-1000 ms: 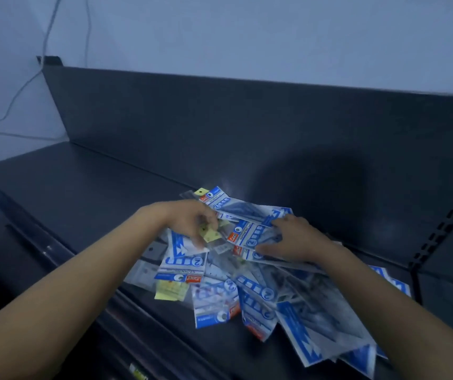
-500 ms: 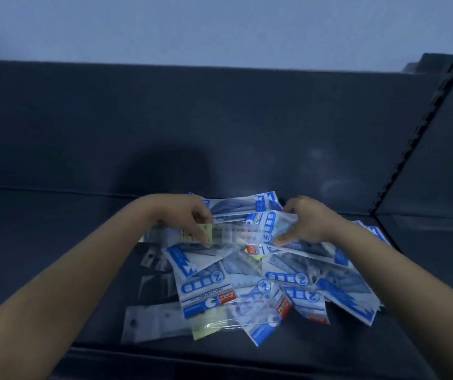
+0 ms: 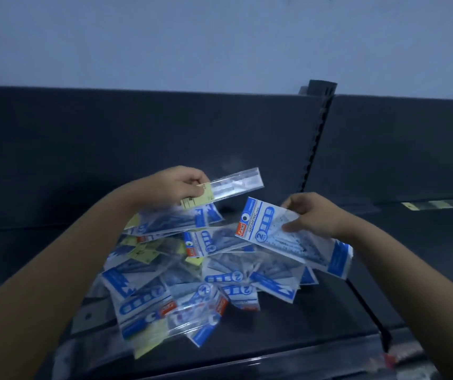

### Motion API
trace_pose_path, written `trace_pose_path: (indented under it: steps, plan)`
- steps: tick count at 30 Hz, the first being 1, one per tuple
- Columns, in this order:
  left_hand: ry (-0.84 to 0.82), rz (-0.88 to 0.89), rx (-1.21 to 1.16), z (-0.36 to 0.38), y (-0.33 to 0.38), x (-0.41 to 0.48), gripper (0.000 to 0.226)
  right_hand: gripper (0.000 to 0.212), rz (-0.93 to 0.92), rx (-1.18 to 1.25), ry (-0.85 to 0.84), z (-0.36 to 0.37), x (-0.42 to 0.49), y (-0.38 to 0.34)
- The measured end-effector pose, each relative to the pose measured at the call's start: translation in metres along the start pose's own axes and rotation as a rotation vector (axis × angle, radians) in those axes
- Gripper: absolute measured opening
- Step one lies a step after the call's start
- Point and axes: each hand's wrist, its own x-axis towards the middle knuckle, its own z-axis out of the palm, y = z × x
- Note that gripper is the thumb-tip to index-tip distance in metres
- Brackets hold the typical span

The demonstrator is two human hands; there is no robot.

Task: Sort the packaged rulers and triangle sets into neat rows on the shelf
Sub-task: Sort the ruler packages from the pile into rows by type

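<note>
Jumbled pile of packets (image 3: 206, 283) on dark shelf (image 3: 329, 319), nearest. Above it, right hand (image 3: 313, 215) pinching blue triangle-set packet (image 3: 288, 237), lifted clear. Left hand (image 3: 176, 186) pinching narrow clear ruler packet (image 3: 228, 185) at yellow-label end, raised. Shelf back panel (image 3: 110, 146) behind.

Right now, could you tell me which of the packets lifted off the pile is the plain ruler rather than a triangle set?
The narrow clear packet with the yellow label, held in the left hand. The right hand holds a wide blue-and-white "Geometric" packet.
</note>
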Motion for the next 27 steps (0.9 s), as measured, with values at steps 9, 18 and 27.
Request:
trace_pose_path:
  steps: [9, 18, 27]
  plan:
    - [0.069, 0.109, -0.019, 0.151, 0.12, 0.099, 0.018, 0.018, 0.027, -0.116, 0.107, -0.113, -0.079, 0.143]
    - [0.077, 0.114, -0.072, 0.289, 0.227, 0.202, 0.015, 0.019, -0.007, 0.014, 0.218, -0.228, -0.129, 0.284]
    - [0.01, 0.056, -0.188, 0.379, 0.267, 0.335, 0.017, 0.017, 0.042, 0.108, 0.125, -0.298, -0.094, 0.395]
